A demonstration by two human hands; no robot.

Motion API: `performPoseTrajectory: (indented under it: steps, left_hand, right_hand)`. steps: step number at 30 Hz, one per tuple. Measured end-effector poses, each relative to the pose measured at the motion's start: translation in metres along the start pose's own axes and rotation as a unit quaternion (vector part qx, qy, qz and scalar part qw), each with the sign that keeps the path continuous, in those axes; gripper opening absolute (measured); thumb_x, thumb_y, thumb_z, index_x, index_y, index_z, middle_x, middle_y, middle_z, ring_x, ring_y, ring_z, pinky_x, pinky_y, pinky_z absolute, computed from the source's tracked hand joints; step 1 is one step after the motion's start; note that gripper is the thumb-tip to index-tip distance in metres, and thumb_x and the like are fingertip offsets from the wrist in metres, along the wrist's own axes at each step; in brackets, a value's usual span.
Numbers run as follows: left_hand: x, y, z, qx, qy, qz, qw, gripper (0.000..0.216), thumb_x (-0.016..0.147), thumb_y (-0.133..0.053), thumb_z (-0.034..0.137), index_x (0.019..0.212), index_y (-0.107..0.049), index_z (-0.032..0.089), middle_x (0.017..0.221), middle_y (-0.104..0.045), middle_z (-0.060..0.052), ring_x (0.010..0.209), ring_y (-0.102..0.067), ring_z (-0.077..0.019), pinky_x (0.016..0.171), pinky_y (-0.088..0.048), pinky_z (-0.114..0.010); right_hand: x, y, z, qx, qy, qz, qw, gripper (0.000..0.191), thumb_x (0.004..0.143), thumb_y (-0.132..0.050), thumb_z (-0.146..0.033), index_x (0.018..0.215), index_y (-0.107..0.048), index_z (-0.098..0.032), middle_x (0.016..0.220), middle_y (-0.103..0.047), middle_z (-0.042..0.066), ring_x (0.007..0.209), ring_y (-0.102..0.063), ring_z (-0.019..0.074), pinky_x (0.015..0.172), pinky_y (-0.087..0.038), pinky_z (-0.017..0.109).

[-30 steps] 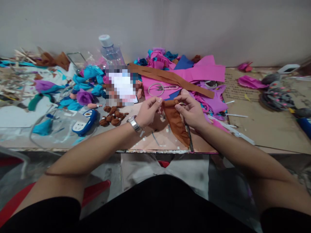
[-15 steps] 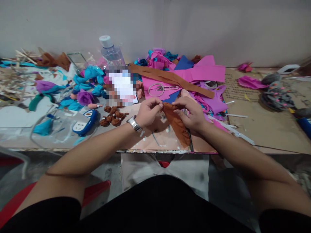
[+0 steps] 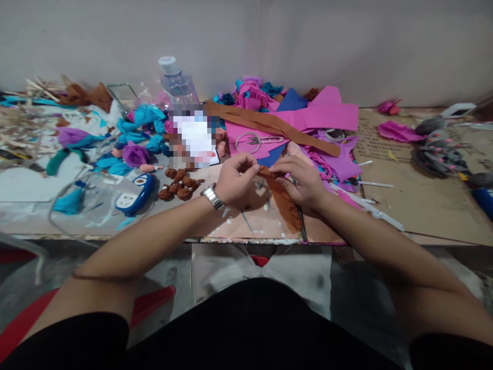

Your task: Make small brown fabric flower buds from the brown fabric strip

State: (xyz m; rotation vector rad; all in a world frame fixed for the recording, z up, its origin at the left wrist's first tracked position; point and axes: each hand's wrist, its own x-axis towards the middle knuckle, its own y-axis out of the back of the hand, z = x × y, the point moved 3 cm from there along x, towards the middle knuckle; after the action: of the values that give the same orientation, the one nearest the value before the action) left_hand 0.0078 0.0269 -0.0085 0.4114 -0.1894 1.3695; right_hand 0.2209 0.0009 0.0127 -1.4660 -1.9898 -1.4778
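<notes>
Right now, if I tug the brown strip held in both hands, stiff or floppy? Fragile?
Probably floppy: the brown strip bunches at its top edge between the left grip and right grip. Likely light for its size, since it looks like a thin sheet. Might tear under a hard pull, given its paper-like, wrinkled surface.

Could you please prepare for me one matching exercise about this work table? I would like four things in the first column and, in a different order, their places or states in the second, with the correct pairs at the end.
Things:
1. bottle
2. wristwatch
3. metal tool with a ring
4. shorter brown strip

Places or states:
A. held by the left hand and the right hand
B. lying on pink paper
C. transparent, with a white cap
D. worn on the left wrist

Pairs: 1-C, 2-D, 3-B, 4-A
</notes>
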Motion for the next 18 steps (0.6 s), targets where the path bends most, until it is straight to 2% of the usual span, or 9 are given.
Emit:
performPoseTrajectory:
  steps: [7, 13, 18]
  left_hand:
    - [0.0045, 0.0016, 0.0003, -0.042, 0.020, 0.002, 0.999, 0.021, 0.088, -0.070, 0.035, 0.076, -0.061, 0.021, 0.070, -0.059, 0.001, 0.068, -0.055, -0.0148, 0.069, -0.044, -0.030]
    - [0.0036, -0.0007, -0.0024, -0.019, 0.035, -0.020, 0.999, 0.025, 0.089, -0.072, 0.040, 0.075, -0.067, 0.020, 0.068, -0.061, 0.000, 0.068, -0.055, -0.0152, 0.070, -0.044, -0.030]
    - [0.0032, -0.0007, -0.0023, -0.023, 0.039, -0.007, 0.999, 0.019, 0.084, -0.075, 0.035, 0.075, -0.069, 0.019, 0.072, -0.064, 0.000, 0.070, -0.057, -0.0150, 0.071, -0.046, -0.030]
  right_hand:
    - [-0.0007, -0.0001, 0.0010, -0.004, -0.004, -0.004, 1.000, 0.024, 0.107, -0.062, -0.045, 0.124, -0.074, -0.034, 0.115, -0.080, 0.008, 0.109, -0.075, 0.0271, 0.099, -0.063, 0.048]
    - [-0.0001, -0.0005, 0.0020, 0.001, -0.012, -0.012, 1.000, 0.024, 0.108, -0.060, -0.044, 0.123, -0.075, -0.033, 0.116, -0.080, 0.008, 0.111, -0.074, 0.0269, 0.101, -0.062, 0.048]
    - [0.0008, -0.0011, 0.0014, 0.002, -0.009, -0.030, 0.999, 0.024, 0.109, -0.059, -0.043, 0.123, -0.075, -0.031, 0.116, -0.079, 0.009, 0.110, -0.074, 0.0266, 0.098, -0.062, 0.047]
